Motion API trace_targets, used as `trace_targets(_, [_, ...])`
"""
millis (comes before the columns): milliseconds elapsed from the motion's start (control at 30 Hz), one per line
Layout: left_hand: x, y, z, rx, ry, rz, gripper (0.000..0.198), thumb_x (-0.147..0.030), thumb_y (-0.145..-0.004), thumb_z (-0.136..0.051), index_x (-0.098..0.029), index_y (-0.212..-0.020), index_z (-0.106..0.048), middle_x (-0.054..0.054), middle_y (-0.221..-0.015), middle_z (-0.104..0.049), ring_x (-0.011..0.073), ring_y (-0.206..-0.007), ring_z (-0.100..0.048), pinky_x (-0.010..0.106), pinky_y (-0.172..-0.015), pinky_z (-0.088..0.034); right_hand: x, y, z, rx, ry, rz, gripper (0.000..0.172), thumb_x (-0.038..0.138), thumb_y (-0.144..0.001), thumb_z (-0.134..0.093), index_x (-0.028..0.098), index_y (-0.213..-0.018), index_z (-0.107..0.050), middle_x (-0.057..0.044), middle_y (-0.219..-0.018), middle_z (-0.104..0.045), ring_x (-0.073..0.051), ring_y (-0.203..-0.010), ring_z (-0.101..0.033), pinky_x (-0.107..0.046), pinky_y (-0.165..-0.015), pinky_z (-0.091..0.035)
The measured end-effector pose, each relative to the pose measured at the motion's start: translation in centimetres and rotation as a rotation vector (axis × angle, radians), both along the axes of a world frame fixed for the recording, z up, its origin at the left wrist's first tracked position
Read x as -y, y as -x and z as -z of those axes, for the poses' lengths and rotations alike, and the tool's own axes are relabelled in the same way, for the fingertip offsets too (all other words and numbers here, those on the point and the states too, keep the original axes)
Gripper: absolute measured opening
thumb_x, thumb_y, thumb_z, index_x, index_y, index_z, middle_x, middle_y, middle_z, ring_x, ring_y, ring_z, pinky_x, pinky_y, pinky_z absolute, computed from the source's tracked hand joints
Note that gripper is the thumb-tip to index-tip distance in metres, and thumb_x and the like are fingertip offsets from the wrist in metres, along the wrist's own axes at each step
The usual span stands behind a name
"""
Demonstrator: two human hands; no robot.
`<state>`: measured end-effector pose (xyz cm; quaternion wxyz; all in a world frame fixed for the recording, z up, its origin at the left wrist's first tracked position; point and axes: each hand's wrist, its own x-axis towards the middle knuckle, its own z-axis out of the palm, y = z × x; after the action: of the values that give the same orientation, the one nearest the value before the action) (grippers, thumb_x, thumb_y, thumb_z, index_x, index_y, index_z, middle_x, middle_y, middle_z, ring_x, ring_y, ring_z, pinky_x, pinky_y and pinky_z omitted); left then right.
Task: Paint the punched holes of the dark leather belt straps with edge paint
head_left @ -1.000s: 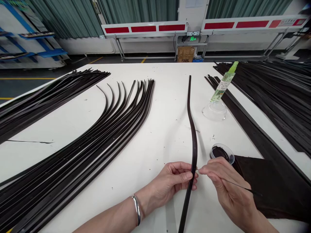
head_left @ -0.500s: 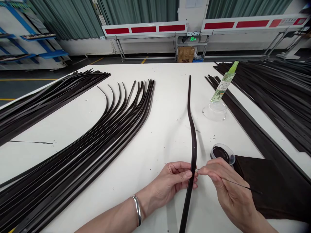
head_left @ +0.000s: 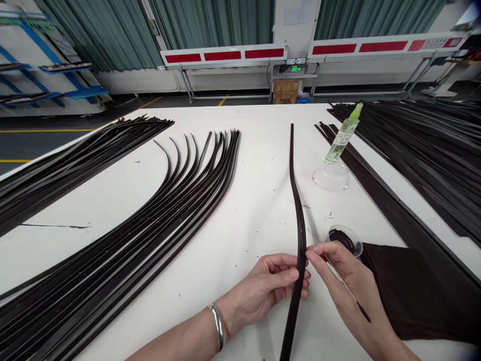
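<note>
A long narrow dark strip, leather-like, runs away from me down the middle of the table. My left hand grips it low down, thumb on the near face and fingertips showing behind. Against the strip's right edge, just above the left thumb, rest the thumb and index fingertips of my right hand. A thin metal rod with a dark end is held in that hand and slants back across it; its front tip is hidden by the fingers. Just beyond stands a clear dish containing dark liquid.
Many dark strips fan out at left, with another pile behind. A green spray bottle leans over a clear upturned dome. A dark cloth-like sheet and more strips lie at right on the white table.
My right hand has turned and its fingertips have moved slightly up along the strip's edge. The rod now slopes more steeply. My left hand keeps its grip; the view has tilted slightly.
</note>
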<state>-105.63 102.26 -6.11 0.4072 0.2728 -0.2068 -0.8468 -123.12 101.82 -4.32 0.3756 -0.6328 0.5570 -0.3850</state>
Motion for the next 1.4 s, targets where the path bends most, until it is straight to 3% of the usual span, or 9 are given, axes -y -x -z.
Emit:
trace_targets(267, [-0.6, -0.4, 0.1, -0.027, -0.013, 0.087, 0.019, -0.016, -0.082, -0.069, -0.01, -0.101, -0.071, 0.009, -0.092, -0.071, 0.0142, -0.078, -0.068, 0.031, -0.08, -0.053, 3.4, -0.7, -3.1, 0.162, -0.027, 0.125, 0.023, 0.043, -0.082, -0.068, 0.02, -0.082, -0.065, 0.0, -0.076, -0.065, -0.012, -0.07, -0.06, -0.021, -0.063, -0.05])
trace_targets(367, [-0.5, -0.4, 0.0, -0.009, -0.017, 0.073, 0.018, -0.016, -0.081, -0.071, -0.011, -0.098, -0.072, 0.008, -0.09, -0.072, 0.0142, -0.076, -0.068, 0.03, -0.078, -0.053, 3.9, 0.4, -3.5, 0.134, -0.026, 0.087, 0.027, 0.045, -0.084, -0.064, 0.02, -0.091, -0.068, -0.004, -0.087, -0.07, -0.015, -0.073, -0.064, -0.025, -0.068, -0.054])
trace_targets(467, [-0.5, -0.3, 0.1, 0.004, -0.039, 0.037, 0.016, -0.016, -0.078, -0.073, -0.012, -0.094, -0.072, 0.008, -0.088, -0.072, 0.0143, -0.075, -0.068, 0.029, -0.076, -0.053, 3.9, 2.8, -2.9, 0.121, 0.023, 0.126, 0.036, 0.048, -0.088, -0.058, 0.023, -0.114, -0.066, -0.007, -0.106, -0.071, -0.018, -0.08, -0.069, -0.032, -0.075, -0.057])
trace_targets(533, [-0.5, -0.2, 0.1, 0.02, -0.067, 0.012, 0.016, -0.015, -0.077, -0.074, -0.013, -0.092, -0.071, 0.008, -0.088, -0.072, 0.0151, -0.077, -0.068, 0.03, -0.077, -0.053, 3.9, 4.7, -2.4, 0.056, 0.075, 0.161, 0.039, 0.048, -0.09, -0.055, 0.023, -0.117, -0.066, -0.006, -0.101, -0.072, -0.017, -0.075, -0.068, -0.031, -0.074, -0.057])
trace_targets(700, [-0.3, -0.1, 0.2, 0.104, -0.113, -0.003, 0.016, -0.015, -0.079, -0.073, -0.015, -0.095, -0.069, 0.008, -0.092, -0.072, 0.0152, -0.081, -0.067, 0.032, -0.081, -0.052, 4.7, 7.6, -1.4, -0.306, 0.264, 0.113, 0.034, 0.042, -0.096, -0.047, 0.021, -0.086, -0.071, -0.004, -0.081, -0.067, -0.015, -0.075, -0.063, -0.027, -0.066, -0.05])
trace_targets(867, [0.0, -0.4, 0.2, 0.135, -0.1, 0.028, 0.014, -0.017, -0.081, -0.071, -0.015, -0.094, -0.068, 0.007, -0.09, -0.071, 0.0137, -0.078, -0.065, 0.03, -0.079, -0.052, 5.3, 7.3, -0.4, -0.463, 0.403, -0.002, 0.033, 0.033, -0.099, -0.043, 0.021, -0.076, -0.063, -0.002, -0.075, -0.065, -0.015, -0.074, -0.058, -0.028, -0.061, -0.048])
trace_targets(1167, [0.1, -0.3, 0.2, 0.161, -0.11, 0.028, 0.016, -0.019, -0.079, -0.073, -0.013, -0.094, -0.068, 0.008, -0.09, -0.071, 0.0143, -0.077, -0.064, 0.03, -0.078, -0.051, 5.5, 7.5, 1.2, -0.501, 0.471, -0.058, 0.027, 0.026, -0.099, -0.045, 0.019, -0.079, -0.062, -0.002, -0.075, -0.066, -0.017, -0.078, -0.058, -0.032, -0.069, -0.048])
trace_targets(1400, [0.1, -0.3, -0.1, 0.168, -0.118, 0.014, 0.016, -0.02, -0.077, -0.075, -0.014, -0.09, -0.068, 0.008, -0.087, -0.071, 0.0149, -0.077, -0.065, 0.031, -0.078, -0.052, 5.6, 7.4, 1.1, -0.49, 0.476, -0.053, 0.029, 0.028, -0.098, -0.045, 0.02, -0.076, -0.062, -0.002, -0.071, -0.064, -0.017, -0.073, -0.058, -0.031, -0.065, -0.048])
